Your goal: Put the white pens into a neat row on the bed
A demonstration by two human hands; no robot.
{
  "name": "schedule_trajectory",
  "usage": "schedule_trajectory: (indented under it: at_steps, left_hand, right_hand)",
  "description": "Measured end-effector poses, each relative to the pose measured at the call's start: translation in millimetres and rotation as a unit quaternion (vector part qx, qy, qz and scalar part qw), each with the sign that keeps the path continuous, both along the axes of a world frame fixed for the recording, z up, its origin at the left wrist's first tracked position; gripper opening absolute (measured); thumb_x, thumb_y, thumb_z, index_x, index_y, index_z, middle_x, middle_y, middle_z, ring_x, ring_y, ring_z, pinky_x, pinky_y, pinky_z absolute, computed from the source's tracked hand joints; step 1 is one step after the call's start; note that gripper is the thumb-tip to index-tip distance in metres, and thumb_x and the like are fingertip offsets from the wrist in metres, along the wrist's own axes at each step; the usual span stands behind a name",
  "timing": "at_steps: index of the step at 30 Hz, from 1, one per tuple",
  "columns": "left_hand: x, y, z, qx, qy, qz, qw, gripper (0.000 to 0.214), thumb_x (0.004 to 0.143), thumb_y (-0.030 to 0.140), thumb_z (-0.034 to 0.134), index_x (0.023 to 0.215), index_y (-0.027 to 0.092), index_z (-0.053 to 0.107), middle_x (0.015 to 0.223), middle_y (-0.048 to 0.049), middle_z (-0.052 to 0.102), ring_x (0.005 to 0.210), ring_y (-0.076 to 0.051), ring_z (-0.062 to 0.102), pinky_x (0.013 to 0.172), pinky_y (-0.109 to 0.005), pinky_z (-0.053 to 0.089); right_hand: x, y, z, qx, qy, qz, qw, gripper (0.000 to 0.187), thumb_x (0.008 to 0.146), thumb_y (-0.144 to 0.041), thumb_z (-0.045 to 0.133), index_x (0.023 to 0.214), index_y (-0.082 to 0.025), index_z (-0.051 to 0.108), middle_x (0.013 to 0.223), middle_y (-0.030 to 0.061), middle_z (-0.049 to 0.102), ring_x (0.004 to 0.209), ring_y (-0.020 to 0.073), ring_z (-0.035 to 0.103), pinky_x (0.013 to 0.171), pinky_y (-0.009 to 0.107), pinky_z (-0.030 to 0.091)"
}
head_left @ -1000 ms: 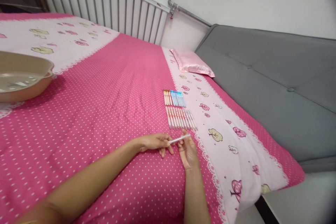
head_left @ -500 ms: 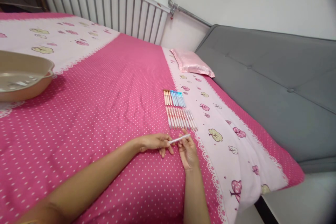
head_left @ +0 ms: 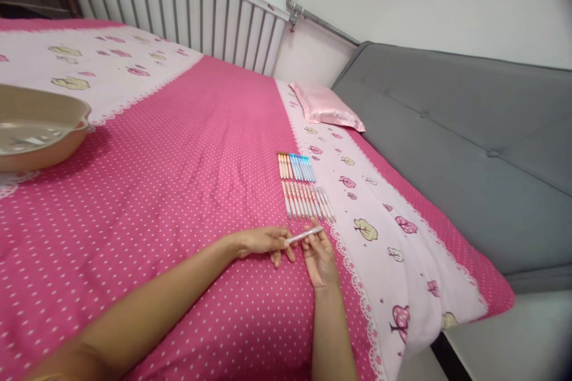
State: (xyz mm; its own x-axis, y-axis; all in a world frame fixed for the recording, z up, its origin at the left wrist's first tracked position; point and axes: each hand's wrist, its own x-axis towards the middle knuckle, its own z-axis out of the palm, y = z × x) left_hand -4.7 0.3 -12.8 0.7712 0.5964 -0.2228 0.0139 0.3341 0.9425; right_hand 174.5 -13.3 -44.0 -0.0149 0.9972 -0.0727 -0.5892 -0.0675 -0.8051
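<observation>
A slim whitish pen [head_left: 298,237] is held between my two hands, slightly tilted, over the pink bedspread [head_left: 187,190]. My left hand [head_left: 267,242] pinches its left end. The fingers of my right hand [head_left: 320,257] close round its right end. Just beyond my hands lie two rows of pens. The nearer row holds several white-and-red pens [head_left: 301,200], with several greyish clear pens [head_left: 325,202] at its right end. In the farther row, several cream pens with brown tops [head_left: 285,166] lie beside several light-blue pens [head_left: 302,168].
At the left stands a beige basin [head_left: 44,158] with some shiny items in it, too unclear to name. A pink pillow [head_left: 328,107] lies farther back by the grey padded headboard [head_left: 447,155]. A white radiator [head_left: 201,12] and a pipe [head_left: 326,24] run along the wall.
Both hands keep their grip on the pen, almost still. The view has shifted very slightly.
</observation>
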Motion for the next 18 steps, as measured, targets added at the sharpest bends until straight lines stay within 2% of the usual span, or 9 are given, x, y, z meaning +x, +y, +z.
schedule_trajectory:
  at_steps: [8,10,14,18]
  left_hand:
    - [-0.2,0.4,-0.5,0.004,-0.001,-0.003,1.0,0.034,0.077,0.043,0.058,0.093,0.013,0.051,0.092,-0.0071,0.065,0.055,-0.006,0.054,0.062,-0.025,0.043]
    - [-0.1,0.0,-0.1,0.004,-0.001,-0.001,1.0,0.035,0.077,0.044,0.057,0.092,0.013,0.051,0.092,-0.0069,0.065,0.055,-0.006,0.053,0.062,-0.025,0.043]
    - [0.4,-0.7,1.7,0.003,0.002,0.002,1.0,0.036,0.076,0.046,0.057,0.091,0.013,0.051,0.09,-0.006,0.065,0.053,-0.006,0.053,0.062,-0.025,0.042]
    - [0.6,-0.8,3.1,0.002,0.005,0.003,1.0,0.038,0.075,0.047,0.058,0.091,0.013,0.051,0.089,-0.0057,0.065,0.054,-0.006,0.053,0.062,-0.025,0.042]
  right_hand:
    - [-0.8,2.7,-5.3,-0.007,-0.005,0.001,1.0,0.034,0.064,-0.021,0.073,0.096,-0.027,0.063,0.065,-0.0076,0.052,0.057,0.0043,0.046,0.057,0.016,0.042]
    - [-0.5,2.2,-4.3,0.001,-0.003,0.009,1.0,0.034,0.065,-0.02,0.072,0.097,-0.027,0.063,0.071,-0.0062,0.055,0.059,0.0051,0.047,0.058,0.017,0.043]
    - [0.5,1.2,-2.4,0.011,-0.019,0.018,1.0,0.04,0.064,-0.018,0.071,0.102,-0.028,0.062,0.099,-0.0008,0.06,0.065,0.0067,0.05,0.062,0.02,0.045]
    - [0.7,1.7,-3.6,-0.001,-0.035,0.007,0.999,0.042,0.063,-0.018,0.071,0.103,-0.029,0.061,0.097,-0.0014,0.061,0.063,0.0068,0.049,0.062,0.022,0.045]
